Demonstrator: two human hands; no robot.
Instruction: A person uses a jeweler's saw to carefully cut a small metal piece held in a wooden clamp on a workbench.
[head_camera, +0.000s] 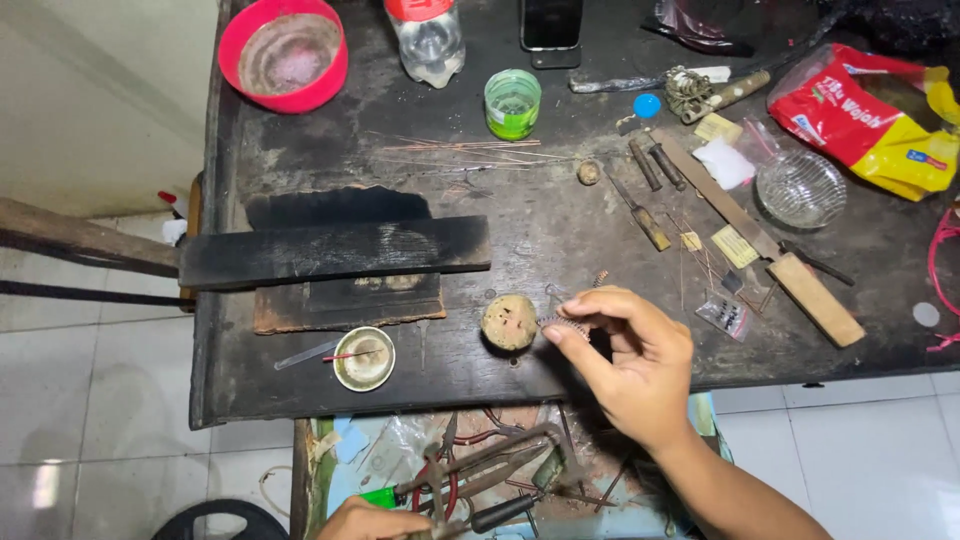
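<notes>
My right hand hovers over the front edge of the dark workbench, its thumb and fingers pinched on a small coiled metal piece. Just left of that piece lies a round, tan, pitted lump. My left hand is low in the open drawer below the bench, closed on a pair of tongs or pliers among other hand tools.
A charred wooden slat juts off the left edge. A small brass dish sits near the front. Farther back stand a red bowl, plastic bottle, green cup; files, glass dish and a red-yellow packet lie right.
</notes>
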